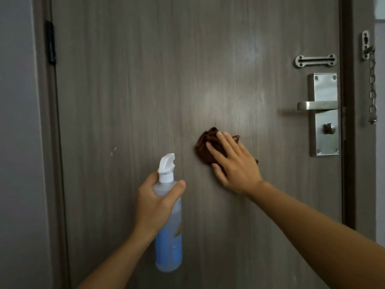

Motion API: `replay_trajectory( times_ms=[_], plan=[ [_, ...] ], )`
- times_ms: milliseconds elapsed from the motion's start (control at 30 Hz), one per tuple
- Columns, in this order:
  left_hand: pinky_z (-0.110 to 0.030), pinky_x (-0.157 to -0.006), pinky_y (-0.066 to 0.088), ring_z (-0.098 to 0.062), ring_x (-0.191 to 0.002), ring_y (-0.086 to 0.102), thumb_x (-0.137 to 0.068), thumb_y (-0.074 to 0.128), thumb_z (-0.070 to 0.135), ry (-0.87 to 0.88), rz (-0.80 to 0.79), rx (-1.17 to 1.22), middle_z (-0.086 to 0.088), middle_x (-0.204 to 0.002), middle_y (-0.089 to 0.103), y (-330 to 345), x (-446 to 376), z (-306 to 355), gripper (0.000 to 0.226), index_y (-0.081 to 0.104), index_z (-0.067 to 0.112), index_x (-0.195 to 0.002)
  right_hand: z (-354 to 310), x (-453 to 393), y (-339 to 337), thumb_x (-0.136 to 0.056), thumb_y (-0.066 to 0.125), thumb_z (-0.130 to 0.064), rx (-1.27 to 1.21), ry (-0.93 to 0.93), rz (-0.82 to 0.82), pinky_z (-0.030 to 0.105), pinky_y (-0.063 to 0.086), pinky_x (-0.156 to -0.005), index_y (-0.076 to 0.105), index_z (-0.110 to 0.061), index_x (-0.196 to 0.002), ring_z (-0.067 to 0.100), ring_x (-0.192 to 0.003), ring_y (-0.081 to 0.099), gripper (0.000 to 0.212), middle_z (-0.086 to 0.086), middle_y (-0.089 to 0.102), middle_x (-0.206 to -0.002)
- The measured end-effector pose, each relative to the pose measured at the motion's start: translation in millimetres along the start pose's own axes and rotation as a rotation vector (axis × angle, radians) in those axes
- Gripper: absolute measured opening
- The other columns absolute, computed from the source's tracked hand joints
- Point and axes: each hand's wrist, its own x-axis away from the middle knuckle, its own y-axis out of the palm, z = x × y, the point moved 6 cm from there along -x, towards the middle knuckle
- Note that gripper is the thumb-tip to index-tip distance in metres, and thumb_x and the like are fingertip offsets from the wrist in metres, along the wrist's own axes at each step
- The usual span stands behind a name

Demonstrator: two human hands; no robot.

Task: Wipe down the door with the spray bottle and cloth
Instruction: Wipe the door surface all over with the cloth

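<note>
Door fills nearly the whole view: a tall grey-brown panel with a vertical wood grain, shut in its frame on the right side. Against its face, about level with the lower part of the lock plate, the right hand presses a dark brown cloth flat to the wood; the fingers are spread and nearly straight, pointing up and to the left, and the bunched cloth shows beyond the fingertips and at the far edge of the palm. The left hand holds a spray bottle just in front of the door, lower and to the left of the cloth, with fingers and thumb wrapped round the bottle's clear shoulder. That bottle stands upright, its long axis vertical, blue liquid in the lower part and the white spray head on top, its nozzle aimed at the door and slightly right. The 2 hands are near each other but apart. On the door's right edge sit a metal lever handle pointing left on its plate, a thumb turn below it, and a slotted chain track above. A door chain hangs down from the frame. A dark hinge shows at the upper left.
</note>
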Motion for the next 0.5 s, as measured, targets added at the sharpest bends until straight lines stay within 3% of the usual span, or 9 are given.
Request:
replay_trajectory(
  times_ms=[133, 233, 333, 500],
  plan=[
    [-0.038, -0.060, 0.055, -0.019, -0.062, 0.067, -0.070, 0.084, 0.044, 0.025, 0.022, -0.008, -0.008, -0.070, 0.069, -19.9, -6.4, 0.6, 0.036, 0.069, 0.014, -0.084, 36.8, 7.3, -9.4, -0.101, 0.043, -0.043, -0.006, 0.193, 0.023, 0.053, 0.021, -0.125, 0.031, -0.015, -0.161, 0.035, -0.158, 0.011, 0.067, 0.021, 0.017, -0.168],
    [-0.035, -0.060, 0.056, -0.019, -0.063, 0.068, -0.065, 0.080, 0.052, 0.037, 0.050, -0.023, -0.013, -0.073, 0.070, -35.3, -7.7, 2.1, 0.048, 0.069, 0.010, -0.086, 22.4, 7.1, -1.6, -0.100, 0.040, -0.042, -0.120, 0.352, 0.047, 0.053, 0.013, -0.127, 0.023, -0.011, -0.163, 0.031, -0.159, -0.001, 0.071, 0.019, 0.009, -0.170],
    [-0.037, -0.061, 0.056, -0.020, -0.064, 0.068, -0.066, 0.080, 0.052, 0.043, 0.056, -0.035, -0.013, -0.074, 0.070, -46.6, -5.1, 2.8, 0.048, 0.069, 0.010, -0.087, -1.1, 2.7, 3.0, -0.100, 0.037, -0.037, -0.160, 0.514, 0.094, 0.056, 0.014, -0.126, 0.022, -0.008, -0.162, 0.035, -0.158, 0.001, 0.070, 0.022, 0.010, -0.169],
    [-0.047, -0.065, 0.058, -0.034, -0.070, 0.070, -0.070, 0.081, 0.049, 0.067, 0.087, -0.069, -0.010, -0.074, 0.070, -69.1, -3.7, 3.2, 0.040, 0.070, 0.014, -0.087, -65.6, -34.9, 11.7, -0.102, 0.031, -0.036, -0.148, 0.432, 0.056, 0.055, 0.013, -0.127, 0.019, -0.009, -0.163, 0.036, -0.158, 0.003, 0.067, 0.023, 0.013, -0.168]
  ],
)
